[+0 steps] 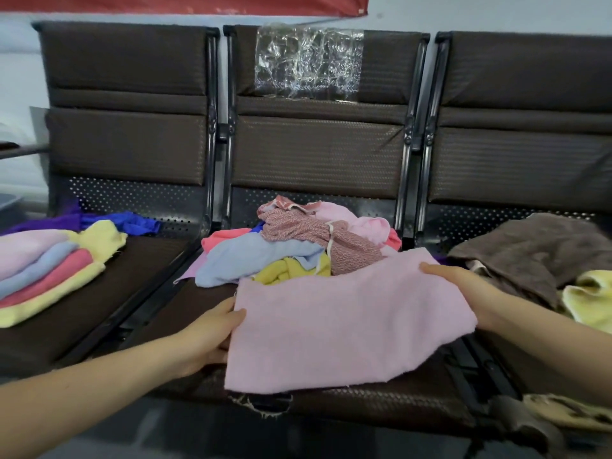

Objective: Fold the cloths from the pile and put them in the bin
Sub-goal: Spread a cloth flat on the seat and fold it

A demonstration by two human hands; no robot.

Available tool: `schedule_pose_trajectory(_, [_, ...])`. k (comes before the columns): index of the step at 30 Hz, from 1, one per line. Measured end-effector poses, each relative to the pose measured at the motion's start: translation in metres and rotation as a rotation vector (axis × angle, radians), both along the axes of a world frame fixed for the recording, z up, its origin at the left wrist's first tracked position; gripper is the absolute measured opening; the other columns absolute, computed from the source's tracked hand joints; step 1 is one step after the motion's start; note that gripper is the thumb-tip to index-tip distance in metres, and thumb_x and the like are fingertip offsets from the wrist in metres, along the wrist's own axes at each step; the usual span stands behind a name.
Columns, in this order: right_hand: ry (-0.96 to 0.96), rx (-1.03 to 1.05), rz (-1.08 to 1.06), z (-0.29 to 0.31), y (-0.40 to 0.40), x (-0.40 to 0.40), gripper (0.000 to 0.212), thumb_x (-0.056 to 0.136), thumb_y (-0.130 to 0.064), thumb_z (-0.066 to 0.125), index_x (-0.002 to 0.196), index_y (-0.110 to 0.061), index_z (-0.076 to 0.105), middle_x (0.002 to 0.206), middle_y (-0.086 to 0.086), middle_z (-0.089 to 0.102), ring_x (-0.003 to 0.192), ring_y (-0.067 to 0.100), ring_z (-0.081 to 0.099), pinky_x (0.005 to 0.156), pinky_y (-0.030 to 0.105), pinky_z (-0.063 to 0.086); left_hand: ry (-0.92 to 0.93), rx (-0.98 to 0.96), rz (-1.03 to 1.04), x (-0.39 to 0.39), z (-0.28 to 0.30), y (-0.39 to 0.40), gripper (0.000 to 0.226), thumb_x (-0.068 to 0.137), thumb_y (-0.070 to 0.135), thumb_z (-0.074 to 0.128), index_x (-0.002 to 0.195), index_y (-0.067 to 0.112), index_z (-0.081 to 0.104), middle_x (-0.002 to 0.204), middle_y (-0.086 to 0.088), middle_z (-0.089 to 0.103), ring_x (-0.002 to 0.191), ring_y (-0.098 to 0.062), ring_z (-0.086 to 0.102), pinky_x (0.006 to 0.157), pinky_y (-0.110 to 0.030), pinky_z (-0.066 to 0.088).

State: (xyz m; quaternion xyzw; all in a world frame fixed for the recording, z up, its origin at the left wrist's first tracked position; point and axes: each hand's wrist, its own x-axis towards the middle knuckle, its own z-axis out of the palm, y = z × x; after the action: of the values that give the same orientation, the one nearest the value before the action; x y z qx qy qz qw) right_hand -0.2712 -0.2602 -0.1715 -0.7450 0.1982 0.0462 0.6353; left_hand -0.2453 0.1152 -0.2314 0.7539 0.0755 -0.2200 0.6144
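A pink cloth (pixel 347 323) is being held at the front edge of the bench's (pixel 381 405) middle seat, long axis running left to right. Its ends are being gripped by the left hand (pixel 212 336) and right hand (pixel 463 286); the pile (pixel 298 240) is lying just behind.

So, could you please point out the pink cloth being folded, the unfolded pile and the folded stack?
pink cloth (pixel 347 323), head view, middle of its flat face.
unfolded pile (pixel 298 240), head view, patterned cloth on top.
folded stack (pixel 43 273), head view, blue layer.
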Motion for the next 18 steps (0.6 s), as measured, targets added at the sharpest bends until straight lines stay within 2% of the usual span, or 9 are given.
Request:
schedule_pose_trajectory(2, [-0.01, 0.016, 0.037, 0.012, 0.017, 0.004, 0.042, 0.089, -0.039, 0.062, 0.118, -0.009, 0.061, 0.122, 0.017, 0.064, 0.096, 0.029, 0.063, 0.097, 0.045, 0.048, -0.073, 0.08, 0.039, 0.001, 0.007, 0.003, 0.035, 0.098, 0.02, 0.043, 0.124, 0.044, 0.043, 0.107, -0.006, 0.067, 0.08, -0.022, 0.062, 0.064, -0.031, 0.055])
schedule_pose_trajectory(4, [-0.034, 0.117, 0.051, 0.02, 0.036, 0.013, 0.041, 0.092, -0.032, 0.059, 0.121, -0.003, 0.059, 0.112, 0.015, 0.065, 0.091, 0.026, 0.062, 0.091, 0.039, 0.05, -0.106, 0.148, 0.084, 0.008, 0.01, 0.007, 0.041, 0.098, 0.022, 0.043, 0.132, 0.045, 0.037, 0.103, -0.008, 0.063, 0.072, -0.021, 0.058, 0.058, -0.028, 0.052])
schedule_pose_trajectory(6, [-0.06, 0.256, 0.071, 0.029, 0.065, 0.018, 0.026, 0.095, -0.02, 0.055, 0.115, -0.003, 0.057, 0.101, 0.015, 0.064, 0.089, 0.024, 0.061, 0.084, 0.033, 0.049, -0.123, 0.201, 0.149, 0.014, 0.011, 0.009, 0.044, 0.1, 0.022, 0.04, 0.141, 0.036, 0.036, 0.105, -0.008, 0.06, 0.077, -0.022, 0.059, 0.057, -0.029, 0.051])
schedule_pose_trajectory(9, [-0.023, 0.31, 0.212, 0.031, 0.116, 0.024, 0.011, 0.097, -0.015, 0.051, 0.098, -0.006, 0.056, 0.081, 0.01, 0.06, 0.072, 0.018, 0.059, 0.069, 0.027, 0.048, -0.141, 0.188, 0.206, 0.015, 0.016, 0.006, 0.035, 0.1, 0.02, 0.042, 0.134, 0.019, 0.05, 0.102, -0.01, 0.061, 0.078, -0.022, 0.059, 0.058, -0.029, 0.051])
schedule_pose_trajectory(12, [0.107, 0.293, 0.461, 0.02, 0.16, 0.025, 0.023, 0.1, -0.023, 0.045, 0.087, -0.006, 0.054, 0.069, 0.01, 0.06, 0.057, 0.018, 0.06, 0.055, 0.025, 0.05, -0.024, 0.035, 0.204, 0.012, 0.024, -0.002, 0.027, 0.097, 0.022, 0.047, 0.117, 0.008, 0.059, 0.09, -0.013, 0.063, 0.071, -0.022, 0.059, 0.058, -0.029, 0.052])
schedule_pose_trajectory(15, [0.154, 0.272, 0.636, 0.015, 0.179, 0.027, 0.025, 0.102, -0.03, 0.042, 0.108, -0.009, 0.052, 0.077, 0.011, 0.069, 0.068, 0.022, 0.069, 0.064, 0.028, 0.057, 0.091, -0.017, 0.135, 0.008, 0.03, -0.01, 0.03, 0.098, 0.031, 0.045, 0.114, 0.006, 0.052, 0.092, -0.016, 0.065, 0.077, -0.025, 0.064, 0.064, -0.031, 0.053])
schedule_pose_trajectory(18, [0.066, 0.148, 0.533, 0.013, 0.169, 0.041, 0.023, 0.098, -0.025, 0.05, 0.114, -0.009, 0.055, 0.076, 0.01, 0.068, 0.066, 0.021, 0.068, 0.06, 0.026, 0.056, 0.101, 0.021, 0.077, 0.007, 0.031, -0.016, 0.027, 0.095, 0.039, 0.052, 0.102, 0.013, 0.053, 0.093, -0.015, 0.066, 0.072, -0.022, 0.064, 0.061, -0.028, 0.054])
